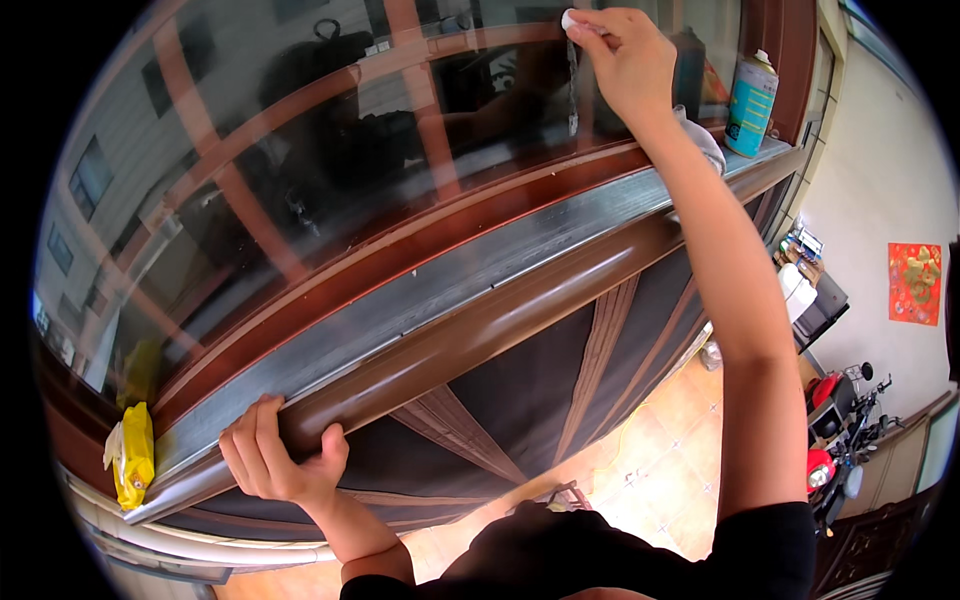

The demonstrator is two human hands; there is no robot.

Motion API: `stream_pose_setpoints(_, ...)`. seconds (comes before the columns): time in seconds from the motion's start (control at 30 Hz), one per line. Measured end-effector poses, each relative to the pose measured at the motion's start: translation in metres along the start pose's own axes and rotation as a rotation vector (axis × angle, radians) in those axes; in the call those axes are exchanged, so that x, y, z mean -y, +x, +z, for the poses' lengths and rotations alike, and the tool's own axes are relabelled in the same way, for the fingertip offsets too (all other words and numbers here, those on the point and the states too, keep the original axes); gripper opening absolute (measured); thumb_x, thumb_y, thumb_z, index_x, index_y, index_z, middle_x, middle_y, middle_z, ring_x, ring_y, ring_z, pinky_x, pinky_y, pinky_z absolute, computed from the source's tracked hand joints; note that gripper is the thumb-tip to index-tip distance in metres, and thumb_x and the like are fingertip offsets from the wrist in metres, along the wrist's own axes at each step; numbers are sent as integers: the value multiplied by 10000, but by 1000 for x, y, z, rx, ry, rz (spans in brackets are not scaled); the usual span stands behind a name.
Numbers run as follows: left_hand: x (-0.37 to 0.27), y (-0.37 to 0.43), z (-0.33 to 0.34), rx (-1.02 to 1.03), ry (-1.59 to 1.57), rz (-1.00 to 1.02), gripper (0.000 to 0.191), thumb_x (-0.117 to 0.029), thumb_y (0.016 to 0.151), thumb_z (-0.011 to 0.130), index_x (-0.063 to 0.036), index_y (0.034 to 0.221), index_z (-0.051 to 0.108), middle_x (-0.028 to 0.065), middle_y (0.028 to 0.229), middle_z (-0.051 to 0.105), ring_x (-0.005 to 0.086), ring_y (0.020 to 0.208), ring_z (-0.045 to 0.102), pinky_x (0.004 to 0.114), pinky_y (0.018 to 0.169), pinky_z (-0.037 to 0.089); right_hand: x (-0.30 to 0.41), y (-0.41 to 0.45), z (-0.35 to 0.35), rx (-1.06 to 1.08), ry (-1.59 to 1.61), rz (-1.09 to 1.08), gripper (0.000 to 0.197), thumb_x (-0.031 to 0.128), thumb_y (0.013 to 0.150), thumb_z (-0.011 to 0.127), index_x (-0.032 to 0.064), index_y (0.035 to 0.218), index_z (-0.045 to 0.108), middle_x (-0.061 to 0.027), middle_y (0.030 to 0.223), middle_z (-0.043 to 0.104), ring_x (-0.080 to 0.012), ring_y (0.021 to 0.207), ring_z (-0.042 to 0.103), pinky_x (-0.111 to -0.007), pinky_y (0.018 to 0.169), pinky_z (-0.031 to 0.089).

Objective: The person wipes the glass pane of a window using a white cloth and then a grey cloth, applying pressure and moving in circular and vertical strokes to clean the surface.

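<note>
My right hand [630,60] pinches a small white piece [569,19] at the window glass [495,135]. Most of that piece is hidden by the fingers, so its kind is unclear. Below the fingertips, a whitish streak of residue [573,94] runs down the pane. My left hand [281,457] curls over the rounded brown rail [480,300] along the sill's near edge, thumb on the near side. Between rail and reddish-brown window frame [405,259] lies the grey sill [360,307]. Behind my right forearm a grey cloth [703,140] is partly covered.
A blue-green spray can [751,105] stands upright at the sill's right end. At the left end sits a yellow soft pack of wipes [135,457]. Far below is a tiled floor [660,457], with motor scooters [840,442] parked by the right wall.
</note>
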State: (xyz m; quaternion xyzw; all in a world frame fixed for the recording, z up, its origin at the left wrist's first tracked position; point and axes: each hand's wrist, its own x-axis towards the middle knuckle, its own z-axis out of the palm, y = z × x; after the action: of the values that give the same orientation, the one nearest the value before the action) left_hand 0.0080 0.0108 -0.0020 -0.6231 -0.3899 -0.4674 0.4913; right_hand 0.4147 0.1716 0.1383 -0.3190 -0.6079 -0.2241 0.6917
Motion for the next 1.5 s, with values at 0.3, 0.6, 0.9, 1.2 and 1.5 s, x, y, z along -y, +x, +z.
stream_pose_setpoints(0.3,-5,-3,2,32,-28,-34,634,-594,938,551,27,918,678,137,847,660,313,758,611,398,691,482,-26,-48,-42,862,-180,-396,53,118,838,673,68,847,688,-117,822,643,-325,802,654,-419,740,543)
stream_pose_setpoints(0.6,-5,0,-2,19,13,-27,710,-661,924,510,28,895,677,131,799,647,300,691,584,390,643,459,-27,-33,-42,701,-196,-499,99,85,848,736,50,936,706,-85,915,643,-290,750,649,-381,653,525)
stream_pose_setpoints(0.9,-5,-1,1,-1,18,-37,721,-674,922,500,22,881,682,126,796,650,297,690,588,391,641,458,-27,-36,-46,623,-123,-350,101,125,877,690,31,914,699,-93,910,651,-316,832,653,-397,728,539)
stream_pose_setpoints(1.2,-4,0,-1,1,-1,-25,697,-655,917,522,24,897,677,125,802,646,297,689,583,393,638,459,-24,30,-36,384,-201,-523,68,83,866,708,64,928,727,-91,921,699,-278,829,676,-338,684,548)
stream_pose_setpoints(1.5,-2,0,1,-15,8,-29,654,-633,890,554,10,874,671,114,784,635,290,679,561,380,614,446,-22,-14,-39,598,-206,-517,89,49,846,724,36,933,709,-96,886,644,-291,795,658,-367,681,543)
